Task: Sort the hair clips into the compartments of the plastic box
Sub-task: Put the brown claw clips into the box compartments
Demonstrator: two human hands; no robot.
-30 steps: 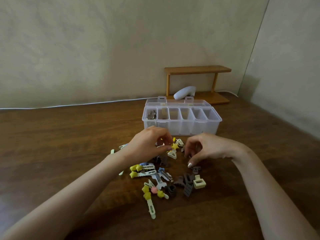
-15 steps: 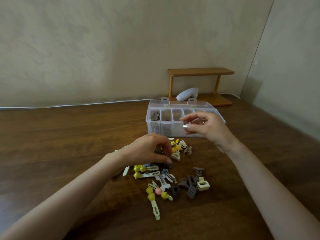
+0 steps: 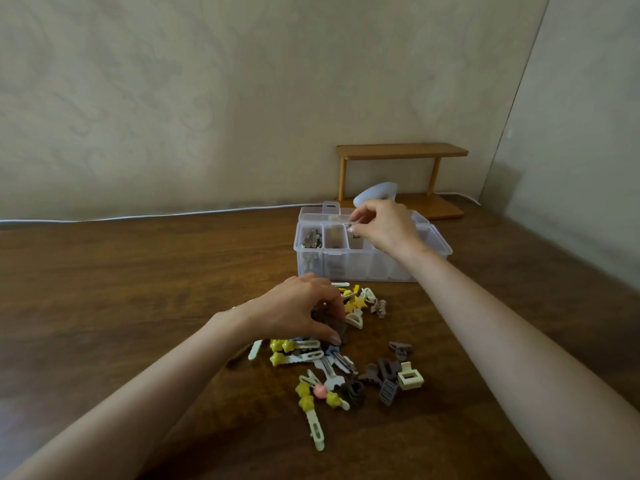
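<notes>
right hand [image 3: 388,226] at the box [image 3: 346,268], left hand [image 3: 294,311] in the pile [image 3: 346,368]

Right one pinches a small dark clip [image 3: 350,226] just over the box's third compartment from its left end (grey clips [image 3: 312,239] sit in the first). Left one grips a brown clip [image 3: 341,329] in the pile, right in front of the box.

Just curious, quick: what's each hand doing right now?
Left hand: grips a dark brown clip.
Right hand: pinches a small clip over the box.
</notes>
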